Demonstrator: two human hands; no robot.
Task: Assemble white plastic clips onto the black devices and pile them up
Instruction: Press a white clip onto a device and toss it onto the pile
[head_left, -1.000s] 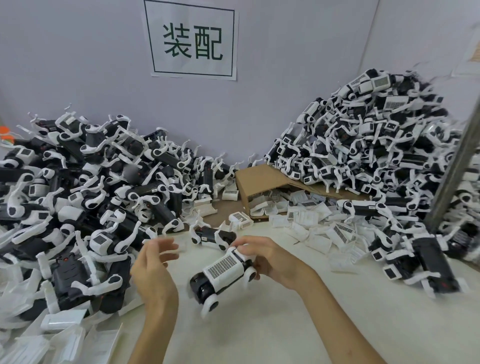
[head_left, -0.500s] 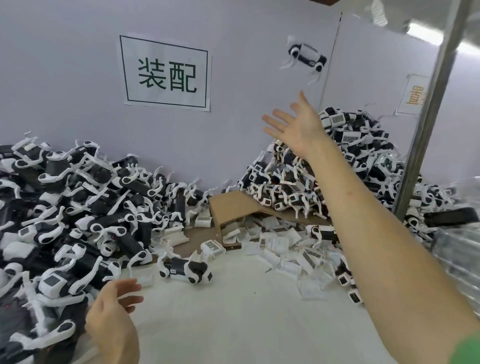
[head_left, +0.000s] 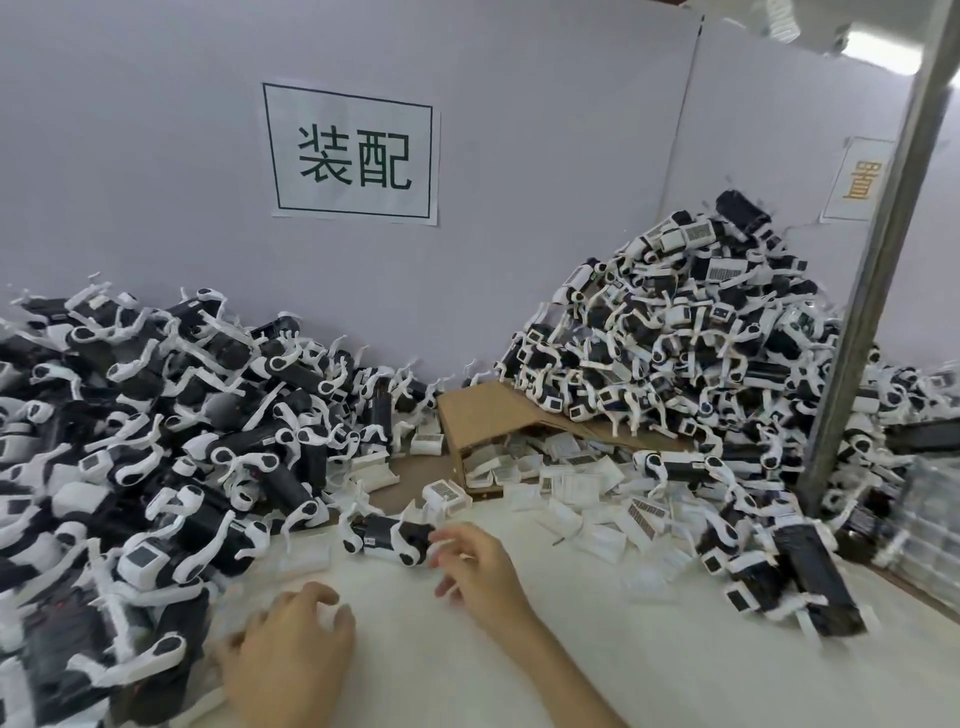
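On my white table (head_left: 597, 670), two heaps of black devices fitted with white clips: the wide left pile (head_left: 156, 415) and the taller right pile (head_left: 675, 338), banked against the wall. Between them, a tipped cardboard box (head_left: 488, 410) spills loose white clips (head_left: 587, 480). My left hand (head_left: 291, 644) hovers palm down, fingers relaxed, slightly apart, holding nothing. My right hand (head_left: 483, 566), fingers loosely spread, is just beside a lone black device (head_left: 387, 535); whether it touches, I cannot tell.
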